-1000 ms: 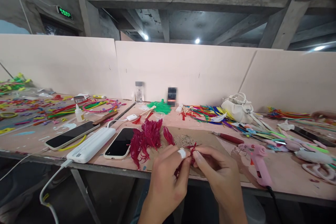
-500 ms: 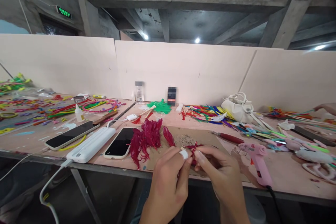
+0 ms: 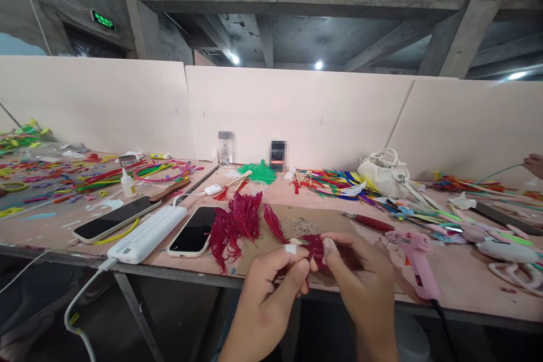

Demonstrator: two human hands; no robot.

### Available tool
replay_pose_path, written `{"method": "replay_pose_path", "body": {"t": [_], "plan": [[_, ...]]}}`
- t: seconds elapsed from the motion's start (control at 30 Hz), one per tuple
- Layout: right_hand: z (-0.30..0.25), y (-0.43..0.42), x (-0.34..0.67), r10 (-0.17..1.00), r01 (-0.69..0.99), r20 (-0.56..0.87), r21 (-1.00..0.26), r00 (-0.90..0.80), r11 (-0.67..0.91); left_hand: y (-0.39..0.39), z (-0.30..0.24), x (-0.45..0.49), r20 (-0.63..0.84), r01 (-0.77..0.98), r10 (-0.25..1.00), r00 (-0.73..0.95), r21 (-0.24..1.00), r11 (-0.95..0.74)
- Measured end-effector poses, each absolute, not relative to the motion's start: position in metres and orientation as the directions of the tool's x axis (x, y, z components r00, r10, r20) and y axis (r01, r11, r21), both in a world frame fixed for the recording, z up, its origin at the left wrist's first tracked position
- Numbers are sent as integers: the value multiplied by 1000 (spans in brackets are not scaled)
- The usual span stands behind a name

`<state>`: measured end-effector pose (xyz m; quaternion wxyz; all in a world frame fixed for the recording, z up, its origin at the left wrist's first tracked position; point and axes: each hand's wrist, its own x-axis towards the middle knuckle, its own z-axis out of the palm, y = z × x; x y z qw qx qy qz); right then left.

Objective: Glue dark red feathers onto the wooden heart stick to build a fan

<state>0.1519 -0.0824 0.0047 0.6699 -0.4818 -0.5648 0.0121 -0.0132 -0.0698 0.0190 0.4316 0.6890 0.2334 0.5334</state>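
My left hand (image 3: pixel 266 294) and my right hand (image 3: pixel 363 278) meet just above the table's front edge, both pinched on a small dark red feather piece (image 3: pixel 315 248). A white band wraps one left fingertip. A pile of dark red feathers (image 3: pixel 236 222) lies on the brown cardboard sheet (image 3: pixel 331 222) just left of my hands. A pink glue gun (image 3: pixel 416 260) lies to the right of my right hand.
Two phones (image 3: pixel 195 229) (image 3: pixel 113 217) and a white power bank (image 3: pixel 146 234) lie at the left. Coloured feathers (image 3: pixel 339 182), a white bag (image 3: pixel 384 174), a red-handled tool (image 3: pixel 370 223) and a glue bottle (image 3: pixel 127 183) are spread about. Another person's hand (image 3: pixel 534 164) shows at far right.
My hands have shifted slightly right and turned the red feather piece, so more of it shows between my fingers. The other person's hand at far right has risen.
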Motion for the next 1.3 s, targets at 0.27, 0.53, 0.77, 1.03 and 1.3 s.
{"method": "replay_pose_path", "body": {"t": [0.27,0.53,0.77,1.03,1.3], "plan": [[9,-88,139,619,360,694,-720,366,594,-64,23,-15,463,-203,835,297,885,-419],[15,-91,135,635,302,687,-726,353,618,-63,13,-12,523,-8,812,260,841,-540],[17,-91,137,741,133,606,-792,289,596,-65,26,-8,630,35,715,302,743,-669],[15,-90,135,768,194,566,-824,300,532,-61,21,-7,530,-17,779,336,830,-558],[4,-82,154,554,485,707,-706,440,516,-52,17,-21,278,-348,798,535,933,-92]]}}
